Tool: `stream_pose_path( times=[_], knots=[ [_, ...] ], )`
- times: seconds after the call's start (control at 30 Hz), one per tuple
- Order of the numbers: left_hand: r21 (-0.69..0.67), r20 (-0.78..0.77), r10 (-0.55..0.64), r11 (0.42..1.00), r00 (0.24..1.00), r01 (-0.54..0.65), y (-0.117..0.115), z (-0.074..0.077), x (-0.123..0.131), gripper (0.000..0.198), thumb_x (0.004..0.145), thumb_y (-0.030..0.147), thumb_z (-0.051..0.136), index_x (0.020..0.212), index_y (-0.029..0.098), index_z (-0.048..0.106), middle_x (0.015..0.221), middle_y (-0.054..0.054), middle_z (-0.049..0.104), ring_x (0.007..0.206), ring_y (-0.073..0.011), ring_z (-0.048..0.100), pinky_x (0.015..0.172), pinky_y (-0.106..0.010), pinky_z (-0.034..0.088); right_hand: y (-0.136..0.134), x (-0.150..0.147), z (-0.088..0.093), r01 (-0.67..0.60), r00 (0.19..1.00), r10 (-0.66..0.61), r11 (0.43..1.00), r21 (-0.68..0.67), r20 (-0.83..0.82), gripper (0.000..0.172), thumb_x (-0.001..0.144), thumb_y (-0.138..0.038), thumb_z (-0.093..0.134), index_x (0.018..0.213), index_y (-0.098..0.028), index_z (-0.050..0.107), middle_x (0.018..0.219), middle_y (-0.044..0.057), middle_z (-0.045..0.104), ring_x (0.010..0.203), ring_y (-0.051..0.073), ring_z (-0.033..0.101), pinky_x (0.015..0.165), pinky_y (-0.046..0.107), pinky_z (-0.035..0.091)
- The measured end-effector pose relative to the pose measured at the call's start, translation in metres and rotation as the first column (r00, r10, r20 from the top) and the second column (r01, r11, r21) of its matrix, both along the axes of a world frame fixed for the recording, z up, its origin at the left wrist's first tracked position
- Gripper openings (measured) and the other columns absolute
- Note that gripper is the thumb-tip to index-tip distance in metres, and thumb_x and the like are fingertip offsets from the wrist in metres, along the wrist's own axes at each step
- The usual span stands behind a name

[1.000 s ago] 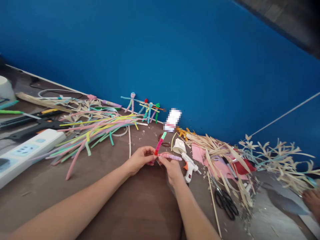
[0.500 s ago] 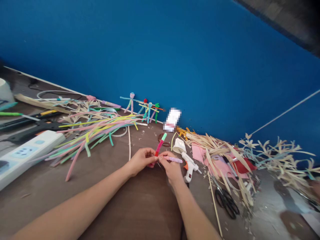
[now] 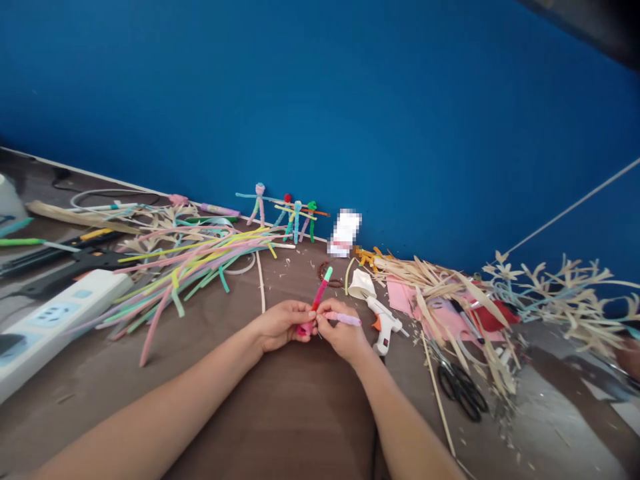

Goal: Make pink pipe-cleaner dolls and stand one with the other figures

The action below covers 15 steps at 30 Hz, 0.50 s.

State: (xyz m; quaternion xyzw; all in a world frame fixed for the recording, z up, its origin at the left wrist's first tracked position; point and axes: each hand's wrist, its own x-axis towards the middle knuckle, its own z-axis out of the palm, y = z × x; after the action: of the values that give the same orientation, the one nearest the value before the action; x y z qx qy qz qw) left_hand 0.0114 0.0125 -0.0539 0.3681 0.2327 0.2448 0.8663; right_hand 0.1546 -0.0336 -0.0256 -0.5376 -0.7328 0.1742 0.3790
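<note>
red stem (image 3: 321, 293), green at the tip, slanting up from between left hand (image 3: 283, 325) and right hand (image 3: 346, 335), foot pinched in the fingers. lilac stem (image 3: 347, 320) lying across the right hand, free end pointing right; cannot tell if joined to the red one. left hand nearly closed, thumb and fingertips on the foot of the red stem, pink bit (image 3: 305, 329) just below, apparently in the same grip. right hand curled into a close pinch just beside, apparently on the inner end of the lilac stem. most likely trouble, by judgement: a slip at that spot, from so many fingertips crowded together. also possible: a bent red stem from too hard a twist, or a dropped pink bit from a loosened left hand. glue gun (image 3: 385, 321) just right of the right hand, perhaps easily knocked by a swing of the wrist, and a burn hazard if hot, though impossible to tell here. loose stems (image 3: 200, 259) to the left, liable to scatter under a careless reach. figures (image 3: 259, 193) by the blue wall (image 3: 320, 100), well apart from both hands, at risk only from an overlong stretch.
</note>
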Motion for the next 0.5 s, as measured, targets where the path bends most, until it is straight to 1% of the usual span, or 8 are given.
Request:
stream_pose_path(
  times=[0.13, 0.23, 0.3, 0.37, 0.43, 0.5],
  knots=[
    [-0.059, 0.032, -0.055, 0.997, 0.998, 0.057, 0.001, -0.004, -0.001, 0.014, 0.066, 0.019, 0.065, 0.068, 0.007, 0.060, 0.057, -0.005, 0.060, 0.048, -0.0070, 0.055, 0.047, -0.015, 0.047, 0.001, 0.000, -0.003, -0.003, 0.995, 0.000, 0.999, 0.034, 0.104, 0.008, 0.070, -0.015, 0.050, 0.064, -0.019, 0.054, 0.059, -0.002, 0.060, 0.058, 0.012, 0.051, 0.064, 0.024, 0.037],
    [-0.061, 0.033, -0.060, 0.996, 0.998, 0.062, 0.002, -0.005, -0.002, 0.013, 0.065, 0.019, 0.065, 0.069, 0.007, 0.060, 0.057, -0.005, 0.060, 0.046, -0.0060, 0.053, 0.046, -0.015, 0.047, 0.002, 0.001, -0.008, -0.016, 0.995, 0.011, 0.998, 0.052, 0.099, 0.008, 0.069, -0.014, 0.049, 0.065, -0.019, 0.055, 0.059, -0.002, 0.059, 0.060, 0.012, 0.050, 0.065, 0.024, 0.037],
    [-0.029, 0.009, -0.029, 0.999, 1.000, 0.029, 0.002, -0.003, -0.002, 0.014, 0.065, 0.020, 0.065, 0.069, 0.007, 0.060, 0.058, -0.005, 0.060, 0.045, -0.0054, 0.052, 0.046, -0.015, 0.046, 0.004, 0.003, -0.011, -0.011, 0.999, 0.009, 0.999, 0.047, 0.039, 0.008, 0.071, -0.016, 0.049, 0.067, -0.019, 0.055, 0.064, -0.001, 0.060, 0.064, 0.012, 0.051, 0.068, 0.025, 0.038],
    [0.034, -0.023, 0.030, 0.999, 0.999, -0.029, 0.002, 0.000, -0.001, 0.015, 0.065, 0.021, 0.066, 0.070, 0.009, 0.059, 0.061, -0.004, 0.060, 0.047, -0.0053, 0.053, 0.048, -0.016, 0.046, 0.005, 0.005, -0.013, 0.003, 0.997, -0.003, 1.000, -0.003, -0.078, 0.006, 0.072, -0.020, 0.049, 0.074, -0.018, 0.055, 0.070, 0.000, 0.060, 0.067, 0.012, 0.053, 0.067, 0.025, 0.039],
    [0.120, -0.045, 0.103, 0.988, 0.994, -0.097, 0.002, 0.002, -0.001, 0.015, 0.064, 0.021, 0.066, 0.071, 0.010, 0.058, 0.063, -0.002, 0.060, 0.049, -0.0054, 0.053, 0.052, -0.017, 0.046, 0.005, 0.007, -0.013, 0.007, 0.980, -0.021, 0.997, -0.072, -0.196, 0.012, 0.072, -0.024, 0.051, 0.082, -0.018, 0.054, 0.073, 0.001, 0.059, 0.067, 0.012, 0.054, 0.064, 0.024, 0.041],
    [0.206, -0.055, 0.175, 0.965, 0.983, -0.160, 0.001, 0.003, 0.000, 0.016, 0.062, 0.020, 0.068, 0.072, 0.011, 0.058, 0.063, -0.001, 0.059, 0.052, -0.0059, 0.053, 0.055, -0.018, 0.046, 0.006, 0.008, -0.011, 0.004, 0.965, -0.030, 0.995, -0.101, -0.259, 0.016, 0.070, -0.024, 0.054, 0.085, -0.017, 0.053, 0.075, 0.001, 0.058, 0.068, 0.012, 0.053, 0.063, 0.024, 0.042]
  ],
)
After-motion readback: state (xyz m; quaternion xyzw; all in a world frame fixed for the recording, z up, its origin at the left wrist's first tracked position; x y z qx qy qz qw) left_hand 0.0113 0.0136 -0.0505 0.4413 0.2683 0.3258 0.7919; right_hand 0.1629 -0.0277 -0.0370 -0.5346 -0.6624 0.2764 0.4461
